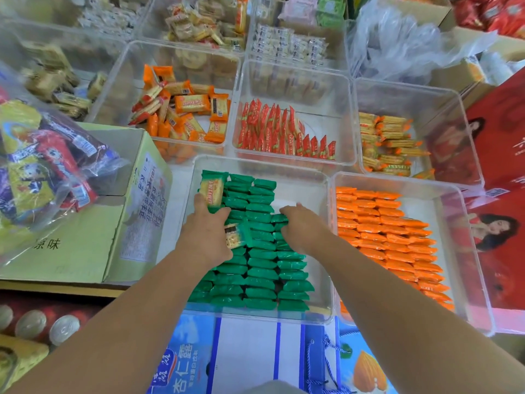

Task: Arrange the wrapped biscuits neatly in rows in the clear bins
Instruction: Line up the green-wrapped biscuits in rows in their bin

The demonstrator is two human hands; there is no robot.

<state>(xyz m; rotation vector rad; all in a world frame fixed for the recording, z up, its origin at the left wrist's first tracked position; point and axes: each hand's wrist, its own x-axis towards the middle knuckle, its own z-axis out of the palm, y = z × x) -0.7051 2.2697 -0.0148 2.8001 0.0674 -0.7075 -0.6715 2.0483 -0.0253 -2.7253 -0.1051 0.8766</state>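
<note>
Probably light, slick and crushable, these green packets [261, 265] want flat-face holds; my left hand [204, 234] grips two, right hand [304, 228] rests on the rows, grip unclear.

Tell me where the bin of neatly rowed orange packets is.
Head view, lower right: the orange-packet bin sits just right of the green-packet bin and nearer than the yellow-packet bin.

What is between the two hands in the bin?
Rows of green wrapped biscuits fill the gap between left hand and right hand, head view.
</note>
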